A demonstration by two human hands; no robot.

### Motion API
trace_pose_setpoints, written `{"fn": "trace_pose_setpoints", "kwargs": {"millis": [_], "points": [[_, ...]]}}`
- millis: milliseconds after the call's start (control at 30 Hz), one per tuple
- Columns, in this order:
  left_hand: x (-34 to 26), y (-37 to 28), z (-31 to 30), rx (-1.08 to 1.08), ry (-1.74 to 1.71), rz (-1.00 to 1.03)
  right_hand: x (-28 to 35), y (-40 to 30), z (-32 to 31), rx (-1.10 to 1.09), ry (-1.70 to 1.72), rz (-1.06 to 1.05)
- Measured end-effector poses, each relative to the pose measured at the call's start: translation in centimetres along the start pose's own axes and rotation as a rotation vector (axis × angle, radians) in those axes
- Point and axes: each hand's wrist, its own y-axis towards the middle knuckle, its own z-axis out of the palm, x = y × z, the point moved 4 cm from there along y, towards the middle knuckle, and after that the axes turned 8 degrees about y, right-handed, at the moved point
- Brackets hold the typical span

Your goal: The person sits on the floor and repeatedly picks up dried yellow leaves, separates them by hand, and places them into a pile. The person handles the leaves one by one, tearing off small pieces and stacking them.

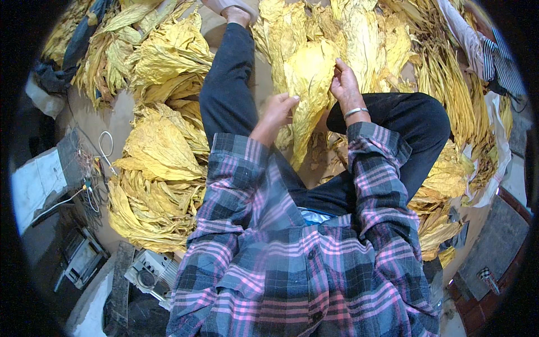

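Note:
A broad yellow dried leaf (310, 76), which looks like cured tobacco, hangs between my hands with its narrow end toward my lap. My right hand (346, 84), with a metal bangle at the wrist, pinches the leaf's upper right edge between thumb and fingers. On the other side, my left hand (277, 116) is slightly blurred. Its thumb and curled fingers are at the leaf's left edge; whether they grip it cannot be made out. More wrinkled yellow leaves (368, 46) are spread just beyond my hands.
Leaf piles (158, 143) line my left side, with another leaf heap (446, 172) at my right. Loose cables (90, 181) and a pale appliance (151, 274) are at left. Striped cloth (497, 59) and a white sheet (490, 168) show at right. My bent knee (421, 113) stands beside my right arm.

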Motion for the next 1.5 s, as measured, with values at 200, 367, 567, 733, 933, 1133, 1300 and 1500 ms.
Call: {"fn": "trace_pose_setpoints", "kwargs": {"millis": [200,367,567,733,933,1133,1300,1500], "points": [[0.5,0.8,-0.3,-0.034,-0.191,0.035,-1.1,0.3,-0.7,0.088,-0.140,0.106],[0.8,1.3,-0.9,-0.009,-0.270,0.067,-3.1,-1.7,0.7,0.197,-0.312,0.205],[0.2,1.1,-0.2,-0.011,-0.379,0.066,-4.2,-0.6,-0.3,0.296,-0.333,0.153],[1.5,2.3,-0.8,-0.046,-0.454,0.076,-3.5,-1.6,2.0,0.335,-0.388,0.117],[1.2,1.4,-0.3,0.156,-0.780,0.059,-2.3,-9.8,11.0,0.649,-0.775,-0.040],[-4.0,0.2,0.0,1.116,-1.206,0.407,1.4,-12.9,13.8,0.646,-0.661,-0.235],[-4.1,1.5,-1.5,1.315,-1.123,0.511,0.7,-12.1,10.4,0.362,-0.624,-0.177],[-3.2,3.7,-1.8,1.390,-1.161,0.589,-1.6,-10.8,7.9,0.255,-0.611,-0.013]]}}
